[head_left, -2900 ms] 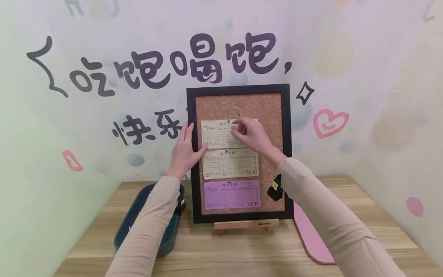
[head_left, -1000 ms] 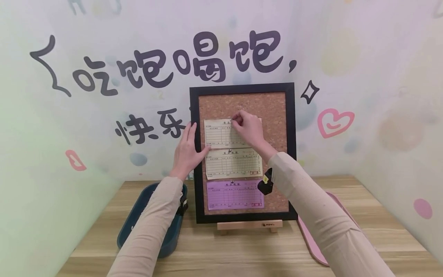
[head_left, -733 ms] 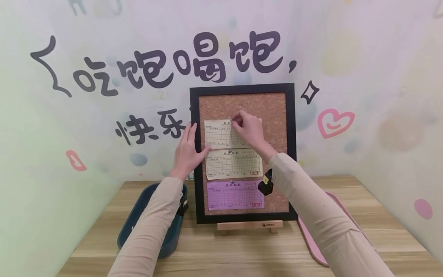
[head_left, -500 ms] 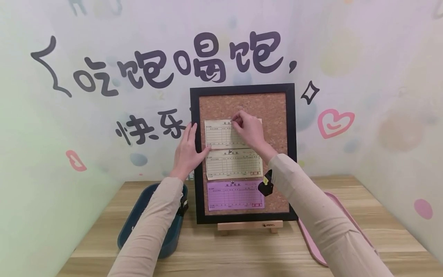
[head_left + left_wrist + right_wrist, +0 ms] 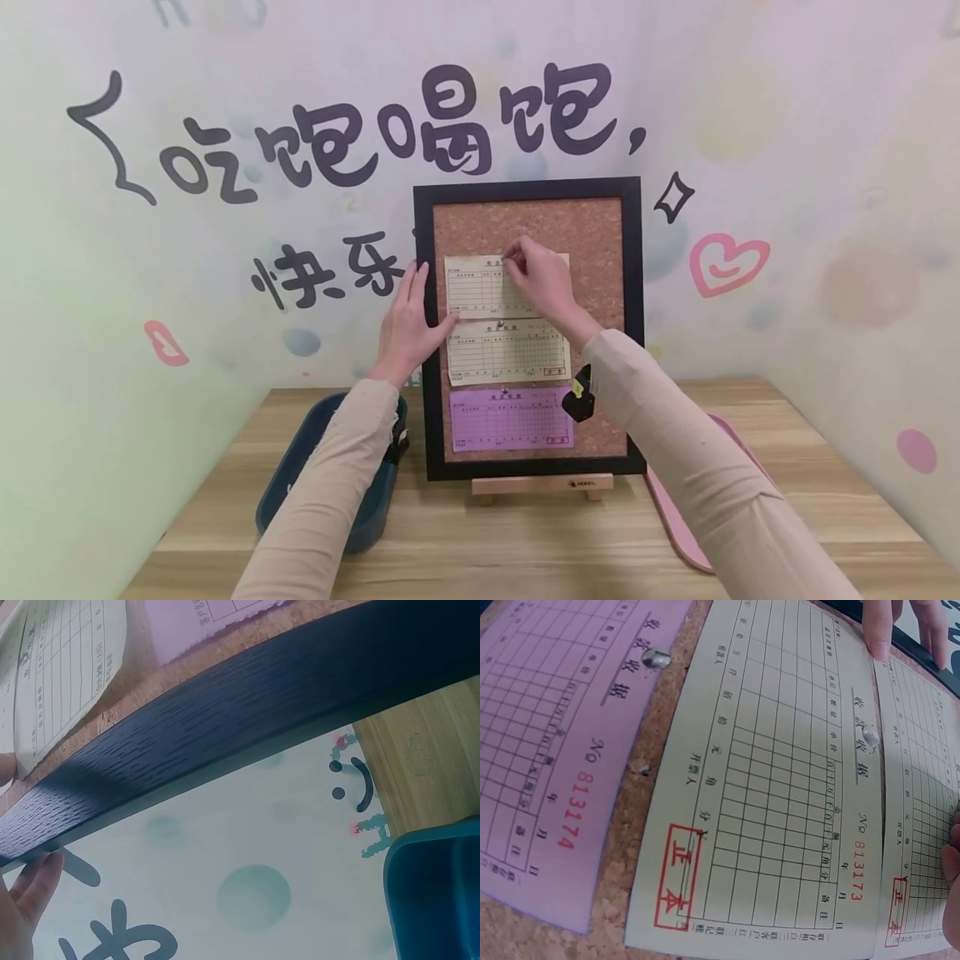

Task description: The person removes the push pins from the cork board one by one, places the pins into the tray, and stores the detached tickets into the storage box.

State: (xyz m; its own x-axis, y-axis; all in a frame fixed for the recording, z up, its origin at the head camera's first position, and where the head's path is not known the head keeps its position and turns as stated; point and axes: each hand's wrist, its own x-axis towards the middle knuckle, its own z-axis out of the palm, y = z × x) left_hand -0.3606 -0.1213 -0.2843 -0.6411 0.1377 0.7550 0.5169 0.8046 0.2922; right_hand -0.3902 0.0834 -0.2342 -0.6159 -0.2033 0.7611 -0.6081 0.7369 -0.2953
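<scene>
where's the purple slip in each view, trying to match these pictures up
Head: the purple slip is in the lower middle, lowest slip on the cork board.
Left wrist: the purple slip is at the top edge, left of centre, partly cut off.
Right wrist: the purple slip fills much of the left side, partly cut off.
Shared landmark: the middle cream slip, beside it in every view.

Left hand (image 5: 407,327): left of centre, fingers straight, thumb spread.
Right hand (image 5: 546,282): right of centre, fingertips pinched.
Forearms (image 5: 322,492): sleeved, converging upward.
</scene>
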